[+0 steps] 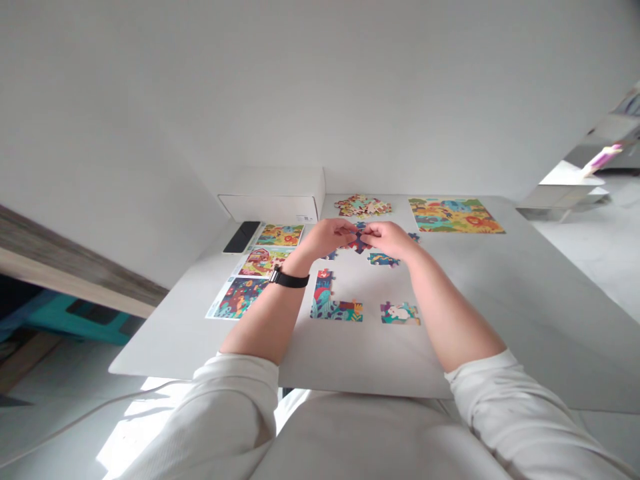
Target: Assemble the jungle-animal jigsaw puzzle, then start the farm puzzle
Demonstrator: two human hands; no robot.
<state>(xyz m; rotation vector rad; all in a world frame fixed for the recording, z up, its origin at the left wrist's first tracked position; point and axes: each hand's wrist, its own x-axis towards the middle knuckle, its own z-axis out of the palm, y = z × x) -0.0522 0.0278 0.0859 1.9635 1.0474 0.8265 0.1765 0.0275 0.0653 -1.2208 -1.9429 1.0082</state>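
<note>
My left hand (327, 238) and my right hand (390, 239) meet over the middle of the white table (500, 293), both pinched on small dark red and blue puzzle pieces (358, 243) held between them. A black watch is on my left wrist. Below the hands lies an L-shaped joined section (331, 300) of the puzzle, with a smaller joined bit (400, 313) to its right. A loose teal piece (383, 259) rests under my right hand.
A heap of loose pieces (363, 206) lies at the back. A finished puzzle (454, 215) sits at the back right. Three picture cards (260, 261), a black phone (242, 237) and a white box (274, 193) are on the left.
</note>
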